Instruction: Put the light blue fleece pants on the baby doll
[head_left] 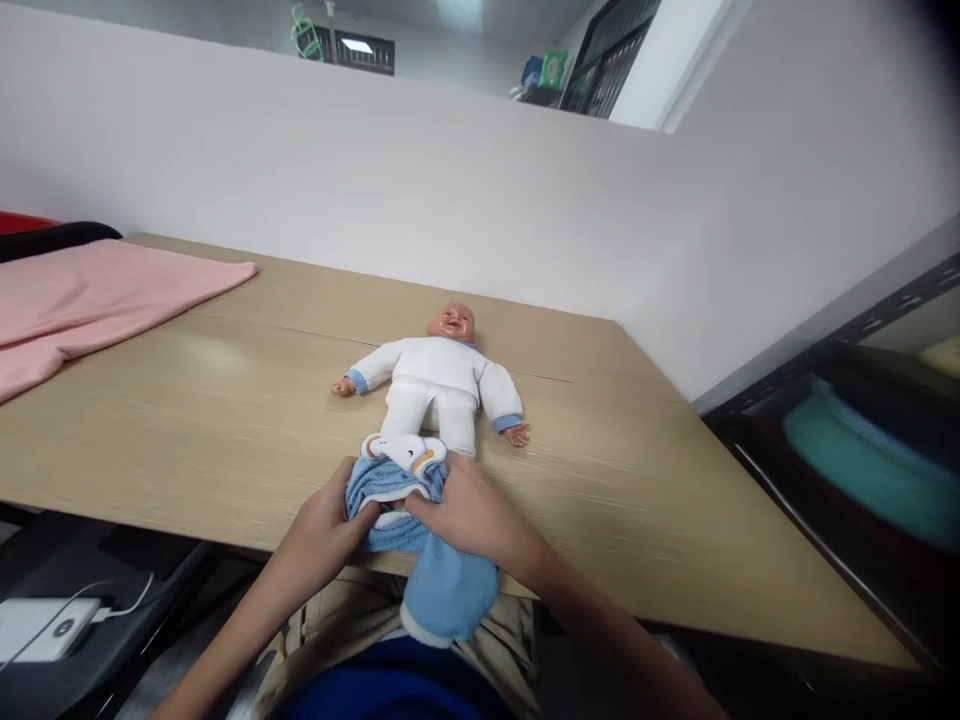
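Observation:
A baby doll [439,375] in a white top and white trousers with blue cuffs lies on its back on the wooden table [600,500], head toward the wall. Below its legs, at the table's front edge, I hold a bunched blue fleecy garment [450,585] with white trim and a white animal-face patch. My left hand [330,515] grips the garment's left side, thumb at the white-edged opening. On the other side, my right hand [469,505] pinches it, with the thumb at the same opening. One blue part hangs over the edge toward my lap. The doll's feet are hidden.
A pink cloth [105,295] is spread on the table's left side, with a black and red item [52,235] behind it. A white power bank [46,628] with cables sits on a dark chair at lower left. To the right stands a dark shelf holding a teal item [862,460].

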